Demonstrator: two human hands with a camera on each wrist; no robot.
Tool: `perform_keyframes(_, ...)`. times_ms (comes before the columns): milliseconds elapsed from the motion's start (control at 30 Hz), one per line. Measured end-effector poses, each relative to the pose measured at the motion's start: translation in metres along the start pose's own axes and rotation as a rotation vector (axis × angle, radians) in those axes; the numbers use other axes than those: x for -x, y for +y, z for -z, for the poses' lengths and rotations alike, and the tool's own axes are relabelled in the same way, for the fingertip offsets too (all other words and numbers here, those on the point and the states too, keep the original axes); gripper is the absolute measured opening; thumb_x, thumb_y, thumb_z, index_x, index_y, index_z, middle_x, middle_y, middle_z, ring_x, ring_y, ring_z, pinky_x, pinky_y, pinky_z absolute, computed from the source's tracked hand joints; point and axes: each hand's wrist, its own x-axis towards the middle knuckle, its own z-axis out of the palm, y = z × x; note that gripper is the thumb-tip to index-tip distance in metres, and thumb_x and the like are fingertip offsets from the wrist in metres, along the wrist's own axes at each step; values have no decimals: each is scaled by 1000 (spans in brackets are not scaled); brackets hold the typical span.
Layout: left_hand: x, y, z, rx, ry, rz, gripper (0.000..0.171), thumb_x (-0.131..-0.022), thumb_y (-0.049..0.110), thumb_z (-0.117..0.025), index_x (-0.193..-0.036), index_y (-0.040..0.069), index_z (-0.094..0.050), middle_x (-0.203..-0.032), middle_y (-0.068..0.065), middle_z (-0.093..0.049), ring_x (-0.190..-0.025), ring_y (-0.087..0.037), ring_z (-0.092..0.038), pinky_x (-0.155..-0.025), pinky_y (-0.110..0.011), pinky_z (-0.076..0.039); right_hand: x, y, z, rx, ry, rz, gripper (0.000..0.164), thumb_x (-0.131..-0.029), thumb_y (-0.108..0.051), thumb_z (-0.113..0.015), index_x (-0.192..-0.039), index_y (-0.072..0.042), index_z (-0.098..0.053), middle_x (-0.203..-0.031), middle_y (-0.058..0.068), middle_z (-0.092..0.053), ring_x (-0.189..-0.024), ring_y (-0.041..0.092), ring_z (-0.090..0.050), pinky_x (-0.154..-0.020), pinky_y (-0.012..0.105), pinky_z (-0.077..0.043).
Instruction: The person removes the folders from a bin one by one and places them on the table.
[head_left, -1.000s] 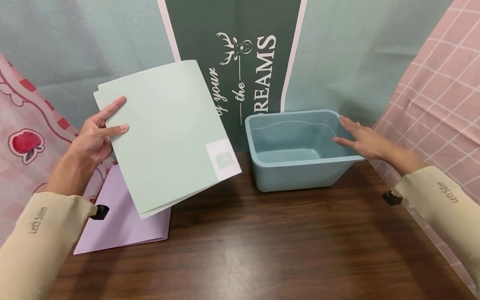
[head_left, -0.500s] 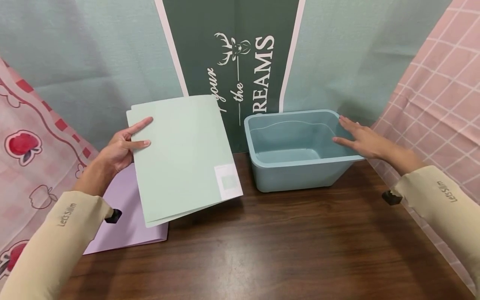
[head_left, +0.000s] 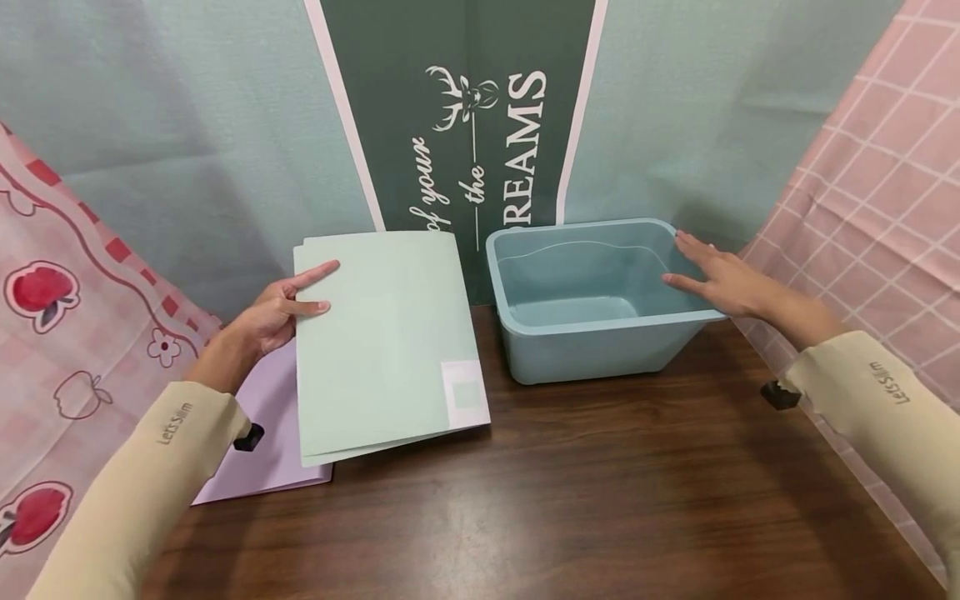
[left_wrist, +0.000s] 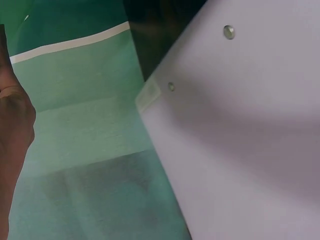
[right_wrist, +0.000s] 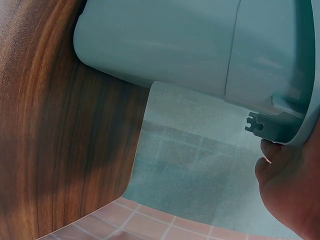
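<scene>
My left hand (head_left: 273,321) grips a pale green folder (head_left: 382,342) by its left edge, with thumb and index finger on the front. Whether the folder's lower edge touches the table cannot be told. A white label (head_left: 465,393) is at its lower right corner. Partly hidden behind it, a lilac folder (head_left: 273,421) lies on the table. The left wrist view shows a pale face with two round metal fasteners (left_wrist: 229,32); which folder it belongs to is unclear. My right hand (head_left: 723,279) holds the rim of a blue plastic bin (head_left: 592,354), fingers curled below the rim in the right wrist view.
The bin stands upright on the dark wooden table (head_left: 555,500), against a green printed cloth (head_left: 645,100) at the back. A pink apple-patterned cloth (head_left: 82,333) borders the left, and a pink checked cloth (head_left: 862,183) borders the right.
My left hand has brought the pale green folder rightward and down, beside the bin, and turned it more upright. My right hand has stayed on the bin.
</scene>
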Motion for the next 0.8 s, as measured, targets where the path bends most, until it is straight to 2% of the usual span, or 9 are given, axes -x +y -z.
perform_keyframes(200,-9,-13,3,16,-2,60,75,-103,-19,-47,-166,19,-37,-133,-3,-74,-108,-21,-76,-84,-38,-64,0,-1,-1,-7,8,3,90,-110,-53,-48,-169,-1,-4,-175,25,1,-154,61,-7,-125,72,-6)
perform_keyframes(400,-19,-24,3,-33,19,103,78,-102,-17,-52,-168,17,-30,-133,0,-73,-108,-18,-76,-84,-35,-64,0,-3,0,-1,8,1,91,-110,-54,-48,-168,1,-5,-175,26,1,-155,59,-7,-125,71,-6)
perform_keyframes(800,-30,-43,7,-142,69,162,74,-100,-15,-59,-164,16,-40,-129,6,-73,-103,-14,-76,-82,-32,-64,-3,-4,0,5,6,-11,91,-110,-53,-49,-168,1,-5,-174,27,0,-155,59,-8,-125,71,-8)
